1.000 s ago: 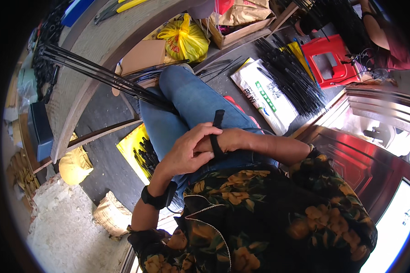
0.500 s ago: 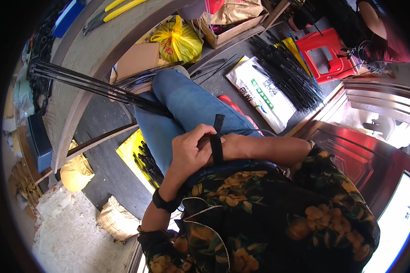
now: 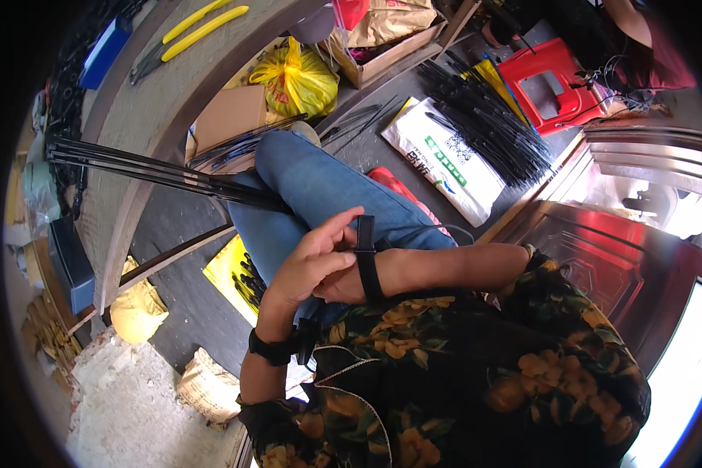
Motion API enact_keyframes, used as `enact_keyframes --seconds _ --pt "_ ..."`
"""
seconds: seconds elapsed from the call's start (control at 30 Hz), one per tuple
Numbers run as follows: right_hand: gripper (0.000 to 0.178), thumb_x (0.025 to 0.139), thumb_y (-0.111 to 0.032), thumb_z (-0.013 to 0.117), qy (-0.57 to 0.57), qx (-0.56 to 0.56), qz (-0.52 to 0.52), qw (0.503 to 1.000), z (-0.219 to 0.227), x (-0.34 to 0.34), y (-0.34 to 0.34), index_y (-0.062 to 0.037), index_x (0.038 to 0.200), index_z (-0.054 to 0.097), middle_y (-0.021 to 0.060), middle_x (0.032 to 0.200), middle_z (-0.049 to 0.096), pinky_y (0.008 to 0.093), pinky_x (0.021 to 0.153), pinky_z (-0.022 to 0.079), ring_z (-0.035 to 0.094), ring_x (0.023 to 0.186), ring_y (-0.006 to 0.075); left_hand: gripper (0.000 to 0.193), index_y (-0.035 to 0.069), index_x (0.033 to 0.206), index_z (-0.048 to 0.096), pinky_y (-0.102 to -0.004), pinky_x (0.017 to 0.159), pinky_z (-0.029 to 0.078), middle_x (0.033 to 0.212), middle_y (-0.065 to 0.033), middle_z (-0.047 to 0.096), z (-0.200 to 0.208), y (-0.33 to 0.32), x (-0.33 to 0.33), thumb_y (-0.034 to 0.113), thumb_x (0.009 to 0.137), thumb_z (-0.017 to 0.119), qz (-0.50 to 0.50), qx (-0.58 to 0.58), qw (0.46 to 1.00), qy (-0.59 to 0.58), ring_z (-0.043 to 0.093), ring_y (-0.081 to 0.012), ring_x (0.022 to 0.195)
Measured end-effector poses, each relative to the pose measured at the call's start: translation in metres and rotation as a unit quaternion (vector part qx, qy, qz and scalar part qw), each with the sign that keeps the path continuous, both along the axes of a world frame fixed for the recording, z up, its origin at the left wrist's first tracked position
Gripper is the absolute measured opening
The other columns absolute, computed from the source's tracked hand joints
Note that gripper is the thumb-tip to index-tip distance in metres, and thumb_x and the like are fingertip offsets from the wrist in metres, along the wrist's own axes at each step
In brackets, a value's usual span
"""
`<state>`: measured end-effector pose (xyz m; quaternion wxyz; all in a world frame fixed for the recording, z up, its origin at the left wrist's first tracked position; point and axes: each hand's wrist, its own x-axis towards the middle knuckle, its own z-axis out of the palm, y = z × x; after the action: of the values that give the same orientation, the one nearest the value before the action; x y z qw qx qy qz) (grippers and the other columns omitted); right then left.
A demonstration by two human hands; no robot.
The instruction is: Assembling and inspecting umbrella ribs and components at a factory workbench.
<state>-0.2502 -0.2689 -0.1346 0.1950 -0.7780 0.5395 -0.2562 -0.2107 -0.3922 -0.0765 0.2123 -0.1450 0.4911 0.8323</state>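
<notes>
My left hand (image 3: 312, 261) is over my right hand, its index finger stretched out and its thumb apart. Both lie next to the black wrist strap (image 3: 370, 277) around my right wrist, whose free end stands up. My right hand (image 3: 343, 287) shows only in part beneath the left one, its fingers hidden. A second black strap (image 3: 277, 347) circles my left wrist. Long thin black strips (image 3: 171, 179) lie in a bundle from my lap across the wooden table edge at left. Both hands rest above my jeans-covered thighs.
Yellow-handled pliers (image 3: 203, 31) lie on the curved wooden table (image 3: 144, 117). A heap of black strips (image 3: 483, 125) lies on a white sack (image 3: 429, 156), beside a red plastic stool (image 3: 554, 86). A yellow bag (image 3: 304, 82) stands ahead. Another person's arm (image 3: 628, 22) shows at upper right.
My left index finger and thumb have spread and come away from the strap's free end. My left hand has shifted slightly to the left, and the view has moved a little.
</notes>
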Motion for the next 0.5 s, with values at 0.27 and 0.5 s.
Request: enact_keyframes --seconds 0.27,0.5 --pt "0.027 0.078 -0.017 0.051 0.048 0.005 -0.064 0.997 -0.028 0.020 -0.003 0.0000 0.094 0.064 0.0176 0.093 0.064 0.0395 0.075 0.050 0.063 0.085 0.0287 0.011 -0.002 0.085 0.062 -0.0218 0.059 0.043 0.076 -0.0043 0.063 0.014 0.011 -0.015 0.007 0.080 0.066 -0.021 -0.266 0.963 0.040 0.056 -0.0077 0.066" --pt "0.038 0.082 -0.023 0.051 0.057 0.049 -0.221 0.972 0.008 -0.021 -0.043 -0.0081 0.117 0.052 0.0124 0.117 0.055 0.0366 0.092 0.040 0.052 0.110 0.0264 0.012 0.005 0.084 0.063 -0.0295 0.071 0.044 0.076 -0.0065 0.065 0.026 0.021 -0.017 0.005 0.073 0.069 0.059 -0.516 0.814 0.260 0.062 -0.0202 0.073"
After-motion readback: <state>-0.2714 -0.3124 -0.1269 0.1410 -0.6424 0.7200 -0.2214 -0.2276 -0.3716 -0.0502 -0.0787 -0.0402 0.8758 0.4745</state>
